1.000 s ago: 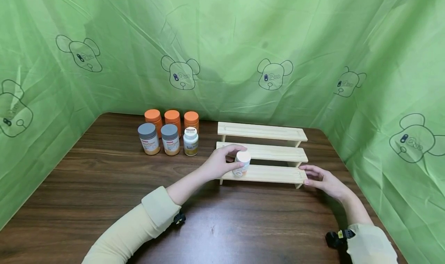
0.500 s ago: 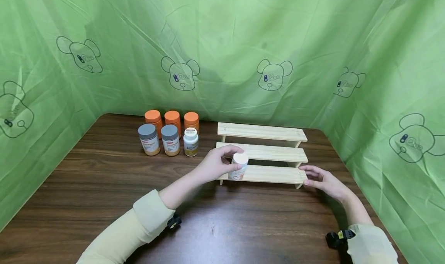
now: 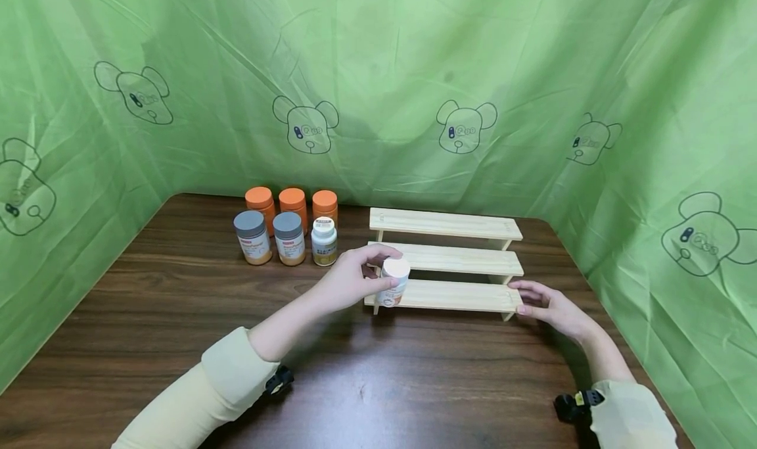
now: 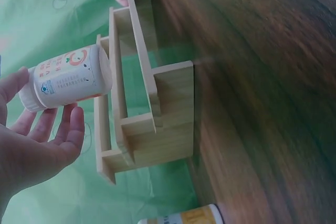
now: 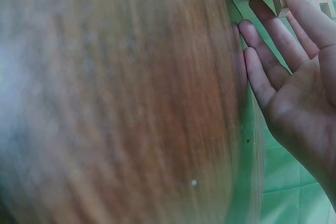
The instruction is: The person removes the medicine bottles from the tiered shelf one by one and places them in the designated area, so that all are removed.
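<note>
My left hand [image 3: 349, 279] pinches a small white pill bottle [image 3: 393, 291] between thumb and fingers, its white cap at the top. The bottle stands out over the left end of the lowest tier of a three-tier wooden display rack [image 3: 455, 295]. In the left wrist view the bottle's label [image 4: 65, 72] shows orange print, and its base appears apart from the lowest board. At the rack's right end, my right hand [image 3: 552, 311] holds the lowest board's end, thumb on the front corner and fingers behind. The right wrist view shows the thumb [image 5: 304, 3] against the wood.
Left of the rack stand orange-capped bottles [image 3: 292, 202] in a back row. Before them are two grey-capped jars [image 3: 254, 242] and another white bottle [image 3: 324, 242]. Green curtain [image 3: 378, 74] hangs around the brown wooden table [image 3: 378, 383].
My left hand has drawn the white pill bottle leftward along the lowest tier, to its left end. The right hand has stayed at the rack's right end.
</note>
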Demonstrator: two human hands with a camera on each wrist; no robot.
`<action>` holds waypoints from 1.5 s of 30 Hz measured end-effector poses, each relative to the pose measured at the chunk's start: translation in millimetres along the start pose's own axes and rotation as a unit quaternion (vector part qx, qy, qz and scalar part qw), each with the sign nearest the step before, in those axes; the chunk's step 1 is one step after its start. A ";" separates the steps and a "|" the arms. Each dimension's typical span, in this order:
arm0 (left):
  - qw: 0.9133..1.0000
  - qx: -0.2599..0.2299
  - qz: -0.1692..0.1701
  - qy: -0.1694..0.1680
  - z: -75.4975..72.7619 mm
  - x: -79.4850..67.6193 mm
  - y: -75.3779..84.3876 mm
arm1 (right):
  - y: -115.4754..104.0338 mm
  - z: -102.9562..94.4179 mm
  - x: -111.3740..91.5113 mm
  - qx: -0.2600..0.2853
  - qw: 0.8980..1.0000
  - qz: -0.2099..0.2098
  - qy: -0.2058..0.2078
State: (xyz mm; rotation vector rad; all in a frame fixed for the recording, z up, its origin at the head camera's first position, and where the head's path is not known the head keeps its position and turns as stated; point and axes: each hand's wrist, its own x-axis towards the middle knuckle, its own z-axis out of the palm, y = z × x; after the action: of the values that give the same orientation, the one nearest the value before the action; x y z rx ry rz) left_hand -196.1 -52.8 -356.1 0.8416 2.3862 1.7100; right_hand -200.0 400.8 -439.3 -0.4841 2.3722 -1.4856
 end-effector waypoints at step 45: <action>0.994 0.060 -0.065 0.070 -85.8 -44.6 -40.4 | -2.6 1.1 -1.6 -0.015 1.000 0.006 0.007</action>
State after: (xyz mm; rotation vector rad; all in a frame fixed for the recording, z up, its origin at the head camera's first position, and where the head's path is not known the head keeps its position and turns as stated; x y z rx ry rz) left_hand -206.1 -156.0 -371.2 0.5813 2.5928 1.6413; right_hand -197.8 399.6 -437.3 -0.4680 2.4067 -1.4564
